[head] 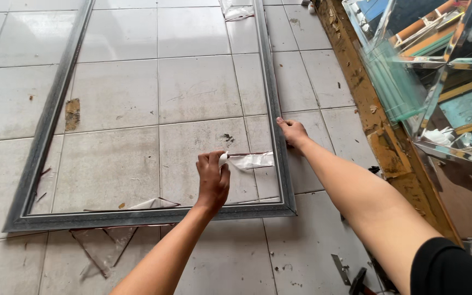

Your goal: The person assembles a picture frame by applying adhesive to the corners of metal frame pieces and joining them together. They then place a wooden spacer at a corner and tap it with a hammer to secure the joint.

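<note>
Frame (39,142) of grey moulded metal lay flat on the tiled floor (198,87), its left rail running up and away, its bottom rail crossing in front of the person and its right rail running up past the right hand. Shards of clear glass (105,246) lay just outside the bottom rail at the lower left, and a further shard (151,204) leaned against the inside of that rail. The left hand (212,177) was inside the frame, near the right rail, with its grip pressed together on the near end of a whitish strip (249,160); the strip ran from that pinch to the right rail, where its far end appeared to remain stuck. The right hand (292,131) rested with fingers spread flat on the right rail, just above the point where the strip met it, and held nothing. For this step, the judgement was that the strip should be drawn low and steadily, close to the floor and away from the rail, so that it came off in one piece rather than tearing. The right hand should press the rail down near the strip's attachment so that the frame could not slide or lift. Bare fingers should be kept off the glass edges near the bottom rail. At the far right, stacked glass panes (394,82) and mirrored pieces leaned against a worn wooden edge (378,136), well apart from both hands.
</note>
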